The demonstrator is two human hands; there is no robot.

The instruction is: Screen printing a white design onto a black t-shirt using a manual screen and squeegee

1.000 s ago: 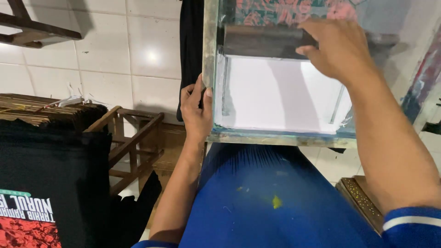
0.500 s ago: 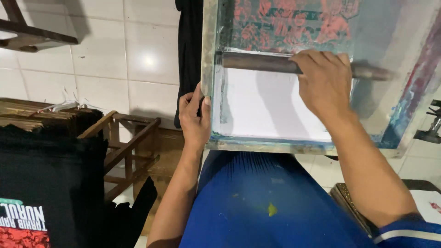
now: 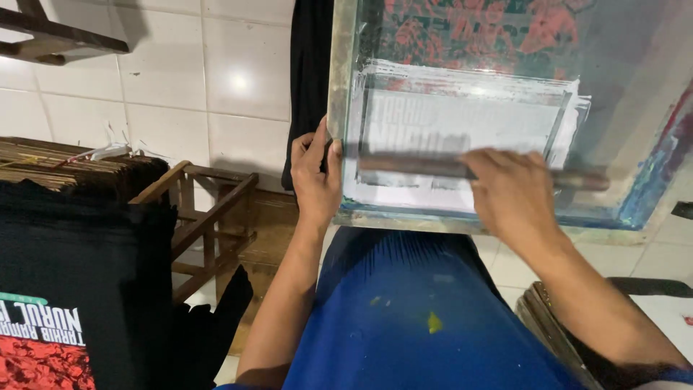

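A framed printing screen lies in front of me, its mesh smeared with white ink over a red and dark pattern. My right hand grips a long dark squeegee that lies across the screen near its near edge. A thinly wiped band of white ink with faint lettering shows behind the blade. My left hand clamps the frame's left near corner, thumb on top. A black cloth hangs from under the frame's left side.
A stack of black printed shirts sits on boards at my left, beside a wooden rack. White floor tiles lie beyond. My blue shirt fills the lower middle. Another wooden edge shows at lower right.
My right hand has dragged the squeegee down the screen toward me, leaving a scraped band of white ink behind it. The left hand has kept its hold on the frame.
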